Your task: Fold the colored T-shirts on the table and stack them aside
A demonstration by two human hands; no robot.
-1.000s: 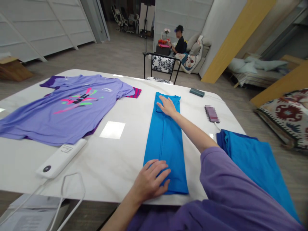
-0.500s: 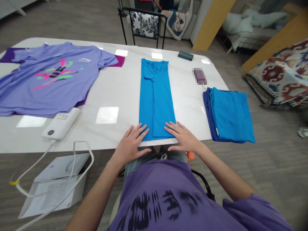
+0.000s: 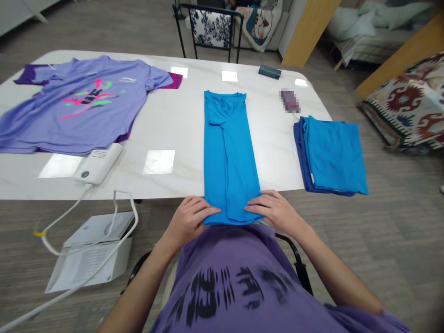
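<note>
A bright blue shirt (image 3: 227,152), folded lengthwise into a long strip, lies on the white table (image 3: 173,125) in front of me. Its near end hangs past the table's front edge, close to my body. My left hand (image 3: 192,216) grips the near left corner, fingers on top and the thumb hidden below. At the near right corner, my right hand (image 3: 275,210) holds the fabric the same way. One short sleeve is folded inward near the far end.
A lilac printed T-shirt (image 3: 93,106) lies spread at the left, beside a white corded device (image 3: 99,164). Folded blue clothes (image 3: 335,155) are stacked at the right edge. A phone-sized blurred object (image 3: 290,101) and a dark green case (image 3: 269,71) sit farther back. A chair (image 3: 211,30) stands beyond.
Both hands, flat on the near end before, have closed on its corners. The blue shirt's near end has come toward me over the table edge. The view has shifted slightly.
</note>
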